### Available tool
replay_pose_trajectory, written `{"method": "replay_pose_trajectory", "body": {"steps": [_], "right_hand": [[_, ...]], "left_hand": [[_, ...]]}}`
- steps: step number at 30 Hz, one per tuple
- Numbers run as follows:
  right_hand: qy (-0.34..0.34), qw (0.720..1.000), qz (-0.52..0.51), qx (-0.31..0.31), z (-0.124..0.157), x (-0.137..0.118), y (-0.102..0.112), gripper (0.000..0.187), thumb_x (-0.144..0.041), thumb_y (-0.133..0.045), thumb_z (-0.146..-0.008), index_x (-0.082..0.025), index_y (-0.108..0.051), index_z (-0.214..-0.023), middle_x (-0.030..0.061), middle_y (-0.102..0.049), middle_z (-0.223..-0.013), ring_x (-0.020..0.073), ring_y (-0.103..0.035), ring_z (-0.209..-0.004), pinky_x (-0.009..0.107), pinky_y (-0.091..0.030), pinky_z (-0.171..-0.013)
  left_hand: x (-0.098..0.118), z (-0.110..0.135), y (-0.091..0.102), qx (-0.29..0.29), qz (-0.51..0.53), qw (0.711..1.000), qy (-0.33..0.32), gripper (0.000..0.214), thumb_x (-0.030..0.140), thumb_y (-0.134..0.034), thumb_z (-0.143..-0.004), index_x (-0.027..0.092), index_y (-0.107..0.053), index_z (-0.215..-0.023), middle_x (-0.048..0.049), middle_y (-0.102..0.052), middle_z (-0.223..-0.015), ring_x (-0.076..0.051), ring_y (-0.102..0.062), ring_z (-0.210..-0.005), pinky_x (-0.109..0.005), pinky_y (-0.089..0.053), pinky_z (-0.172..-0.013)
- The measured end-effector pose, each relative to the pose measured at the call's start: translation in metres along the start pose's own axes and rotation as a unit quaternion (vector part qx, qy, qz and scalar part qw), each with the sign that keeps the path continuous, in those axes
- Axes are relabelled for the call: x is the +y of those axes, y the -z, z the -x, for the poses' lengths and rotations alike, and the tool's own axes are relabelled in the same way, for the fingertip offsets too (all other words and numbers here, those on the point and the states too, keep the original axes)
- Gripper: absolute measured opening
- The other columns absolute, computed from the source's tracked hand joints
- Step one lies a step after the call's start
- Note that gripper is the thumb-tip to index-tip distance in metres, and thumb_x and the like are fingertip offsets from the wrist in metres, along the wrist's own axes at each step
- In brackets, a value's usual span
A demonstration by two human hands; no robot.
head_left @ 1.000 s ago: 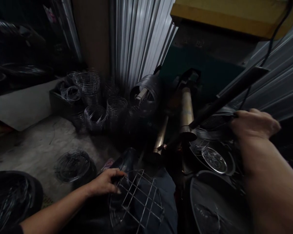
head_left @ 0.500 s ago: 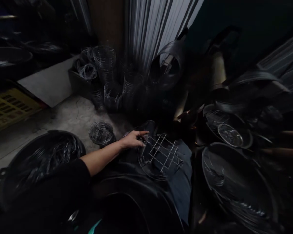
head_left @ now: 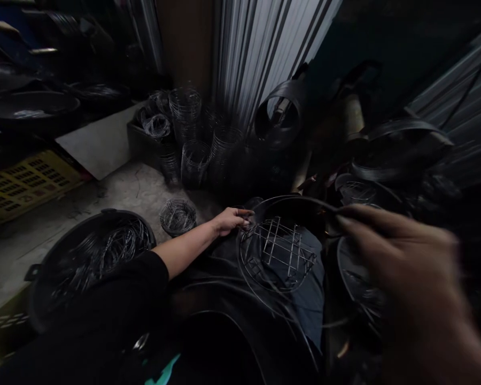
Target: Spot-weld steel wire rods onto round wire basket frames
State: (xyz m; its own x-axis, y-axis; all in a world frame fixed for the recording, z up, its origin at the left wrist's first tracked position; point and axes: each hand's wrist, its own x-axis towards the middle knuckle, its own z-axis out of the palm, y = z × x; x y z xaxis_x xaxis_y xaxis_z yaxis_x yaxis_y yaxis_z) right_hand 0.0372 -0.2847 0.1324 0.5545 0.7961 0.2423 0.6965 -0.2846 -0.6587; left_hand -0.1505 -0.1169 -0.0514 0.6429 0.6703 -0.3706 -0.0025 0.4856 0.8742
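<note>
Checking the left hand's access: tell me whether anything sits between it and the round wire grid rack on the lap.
Nothing visible does. The left hand touches the rim of the round silver wire grid rack. The thin dark wire hoop pinched by the blurred right hand arcs over the rack's far edge, not between them.

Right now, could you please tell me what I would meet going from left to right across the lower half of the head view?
A yellow crate, black tub of wire, small wire coil, left hand, wire grid rack, then the blurred right hand.
</note>
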Motion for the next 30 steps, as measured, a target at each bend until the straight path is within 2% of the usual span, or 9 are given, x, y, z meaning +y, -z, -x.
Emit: {"method": "replay_pose_trajectory", "body": {"steps": [2, 5, 7, 10, 13, 17, 21, 26, 30], "right_hand": [[-0.09, 0.994, -0.057, -0.008, -0.008, 0.012, -0.03, 0.024, -0.028, -0.066, -0.065, -0.017, -0.074, -0.085, 0.0062, -0.071, -0.087, 0.0276, -0.064, -0.087, 0.041, -0.048, -0.088], [-0.187, 0.979, -0.083, 0.022, -0.013, 0.059, -0.065, 0.018, -0.023, -0.064, -0.057, -0.014, -0.071, -0.07, 0.0103, -0.07, -0.08, 0.0364, -0.059, -0.102, 0.048, -0.038, -0.1], [-0.237, 0.964, -0.119, 0.017, -0.005, 0.093, -0.075, 0.018, -0.025, -0.066, -0.051, -0.014, -0.069, -0.065, 0.0106, -0.068, -0.072, 0.0364, -0.061, -0.095, 0.047, -0.045, -0.091], [-0.296, 0.933, -0.206, -0.011, 0.019, 0.129, -0.079, 0.031, -0.036, -0.069, -0.048, -0.015, -0.069, -0.071, 0.0073, -0.066, -0.064, 0.028, -0.064, -0.07, 0.036, -0.053, -0.062], [-0.336, 0.897, -0.284, -0.041, 0.038, 0.144, -0.079, 0.044, -0.038, -0.073, -0.043, -0.016, -0.069, -0.08, 0.0045, -0.066, -0.064, 0.0209, -0.061, -0.056, 0.029, -0.048, -0.047], [-0.363, 0.866, -0.341, -0.052, 0.04, 0.152, -0.081, 0.051, -0.031, -0.079, -0.039, -0.017, -0.07, -0.087, 0.0026, -0.067, -0.068, 0.0166, -0.059, -0.054, 0.024, -0.045, -0.044], [-0.361, 0.865, -0.345, -0.04, 0.035, 0.161, -0.084, 0.05, -0.027, -0.077, -0.04, -0.015, -0.071, -0.088, 0.0046, -0.069, -0.074, 0.0171, -0.061, -0.058, 0.023, -0.047, -0.045], [-0.351, 0.884, -0.304, -0.049, 0.033, 0.171, -0.085, 0.05, -0.028, -0.074, -0.042, -0.016, -0.072, -0.091, 0.0067, -0.071, -0.091, 0.0215, -0.066, -0.079, 0.022, -0.049, -0.051], [-0.34, 0.903, -0.248, -0.082, 0.031, 0.172, -0.081, 0.051, -0.028, -0.072, -0.048, -0.016, -0.073, -0.097, 0.0068, -0.071, -0.098, 0.0202, -0.065, -0.08, 0.022, -0.049, -0.052]], "left_hand": [[0.003, -0.005, -0.005, 0.013, 0.017, 1.0, 0.006, 0.043, 0.004, -0.059, -0.072, 0.005, -0.061, -0.116, -0.0069, -0.067, -0.076, -0.007, -0.058, -0.055, -0.02, -0.045, -0.054], [0.007, -0.01, -0.011, 0.029, 0.03, 0.999, 0.015, 0.034, 0.009, -0.055, -0.08, 0.005, -0.062, -0.114, -0.0049, -0.066, -0.068, -0.006, -0.054, -0.047, -0.017, -0.04, -0.046], [0.008, -0.013, -0.013, 0.038, 0.031, 0.999, 0.019, 0.032, 0.009, -0.058, -0.08, 0.007, -0.064, -0.111, -0.0029, -0.064, -0.065, -0.005, -0.051, -0.045, -0.016, -0.037, -0.044], [0.008, -0.018, -0.015, 0.045, 0.022, 0.999, 0.018, 0.035, 0.005, -0.063, -0.074, 0.007, -0.066, -0.109, -0.0007, -0.063, -0.062, -0.005, -0.051, -0.046, -0.016, -0.04, -0.046], [0.006, -0.026, -0.019, 0.047, 0.007, 0.999, 0.013, 0.045, -0.002, -0.062, -0.068, 0.007, -0.065, -0.112, -0.0001, -0.065, -0.066, -0.005, -0.055, -0.05, -0.017, -0.044, -0.051], [0.005, -0.038, -0.026, 0.034, -0.023, 0.999, 0.013, 0.062, -0.01, -0.057, -0.059, 0.009, -0.061, -0.118, 0.0006, -0.067, -0.073, -0.005, -0.055, -0.05, -0.016, -0.045, -0.051], [0.007, -0.045, -0.033, 0.002, -0.052, 0.999, 0.016, 0.075, -0.012, -0.053, -0.058, 0.013, -0.054, -0.128, 0.0006, -0.069, -0.077, -0.004, -0.053, -0.046, -0.015, -0.042, -0.047], [0.008, -0.048, -0.029, -0.053, -0.071, 0.996, 0.026, 0.082, -0.012, -0.057, -0.058, 0.016, -0.047, -0.135, -0.0038, -0.072, -0.086, -0.007, -0.062, -0.058, -0.018, -0.05, -0.057], [0.001, -0.051, -0.022, -0.075, -0.093, 0.993, 0.024, 0.084, -0.011, -0.058, -0.058, 0.017, -0.045, -0.137, -0.0072, -0.072, -0.097, -0.01, -0.066, -0.067, -0.019, -0.053, -0.061]]}}
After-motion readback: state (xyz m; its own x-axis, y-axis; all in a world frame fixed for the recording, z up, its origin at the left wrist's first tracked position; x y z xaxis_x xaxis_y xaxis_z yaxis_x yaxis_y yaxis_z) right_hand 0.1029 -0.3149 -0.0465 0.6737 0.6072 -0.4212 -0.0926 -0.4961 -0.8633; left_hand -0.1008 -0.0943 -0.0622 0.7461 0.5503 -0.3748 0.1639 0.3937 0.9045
